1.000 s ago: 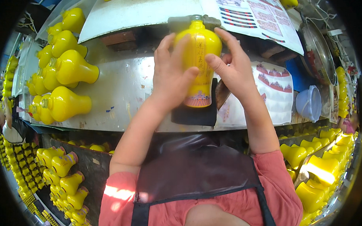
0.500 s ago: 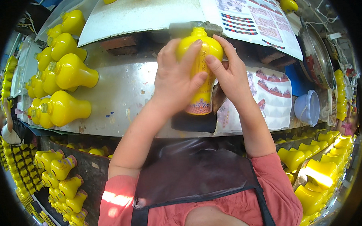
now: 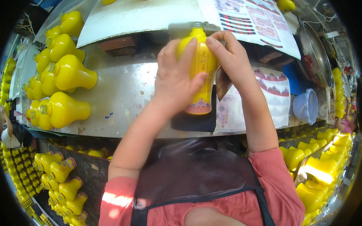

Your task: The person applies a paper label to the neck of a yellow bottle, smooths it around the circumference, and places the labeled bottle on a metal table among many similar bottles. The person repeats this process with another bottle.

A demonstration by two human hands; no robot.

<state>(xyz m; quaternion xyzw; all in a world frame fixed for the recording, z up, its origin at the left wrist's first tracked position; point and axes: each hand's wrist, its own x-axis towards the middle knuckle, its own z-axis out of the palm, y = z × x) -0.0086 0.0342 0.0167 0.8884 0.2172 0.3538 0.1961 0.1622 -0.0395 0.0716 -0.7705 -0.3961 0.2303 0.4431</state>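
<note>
A yellow ceramic bottle (image 3: 201, 78) with a patterned red band at its base stands upright on a dark pad (image 3: 197, 120) on the metal worktable (image 3: 120, 95). My left hand (image 3: 175, 77) wraps its left side, thumb across the front. On the bottle's upper right side, the fingers of my right hand (image 3: 233, 59) press near the neck. Both hands hold the bottle.
Several plain yellow bottles (image 3: 58, 77) lie on the table's left. Printed decal sheets (image 3: 261, 14) lie at the back right, a patterned white sheet (image 3: 276, 93) and a clear plastic bowl (image 3: 306, 106) at right. More yellow bottles fill crates below at left (image 3: 60, 185) and right (image 3: 318, 164).
My hands have shifted slightly on the bottle, with the right fingers moving up toward the neck. The bottle stays in place on the pad.
</note>
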